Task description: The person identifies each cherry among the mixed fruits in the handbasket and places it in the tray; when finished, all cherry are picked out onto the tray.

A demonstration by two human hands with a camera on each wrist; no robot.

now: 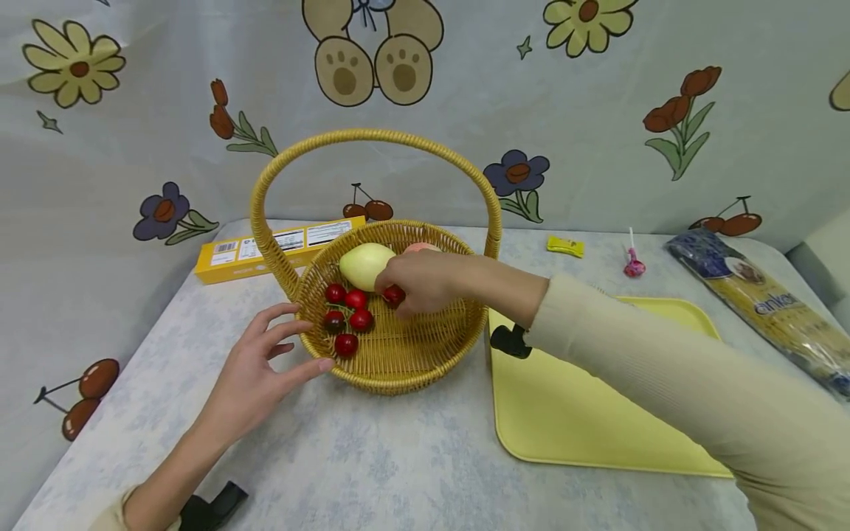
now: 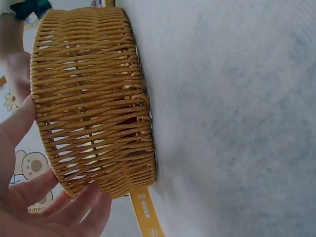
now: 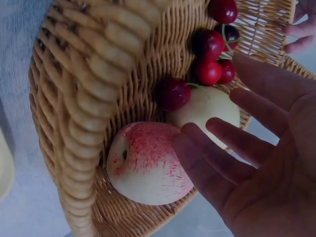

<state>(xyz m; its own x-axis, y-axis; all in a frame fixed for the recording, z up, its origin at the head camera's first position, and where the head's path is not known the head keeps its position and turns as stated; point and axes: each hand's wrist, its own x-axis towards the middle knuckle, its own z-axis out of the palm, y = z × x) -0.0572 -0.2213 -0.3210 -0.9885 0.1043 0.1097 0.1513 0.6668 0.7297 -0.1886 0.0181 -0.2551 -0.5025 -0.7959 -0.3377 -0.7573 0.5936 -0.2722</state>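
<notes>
A woven basket (image 1: 398, 372) with a tall arched handle (image 1: 372, 137) stands mid-table. In it lie several red cherries (image 1: 348, 317), a pale yellow-green fruit (image 1: 365, 264) and a pink-blushed peach (image 3: 148, 163). My right hand (image 1: 418, 284) reaches into the basket over a single cherry (image 1: 394, 295). In the right wrist view its fingers (image 3: 232, 143) are spread and nearly straight, close to the peach and the pale fruit (image 3: 207, 108), gripping nothing. My left hand (image 1: 292, 343) rests with straight fingers against the basket's left rim, and its fingers (image 2: 74, 207) touch the woven wall (image 2: 91, 98).
A flat yellow tray (image 1: 584, 413) lies right of the basket, under my right forearm. Behind the basket sits a long yellow box (image 1: 279, 247). At the far right are a pasta packet (image 1: 764, 302), a pink lollipop (image 1: 634, 265) and a small yellow packet (image 1: 565, 245).
</notes>
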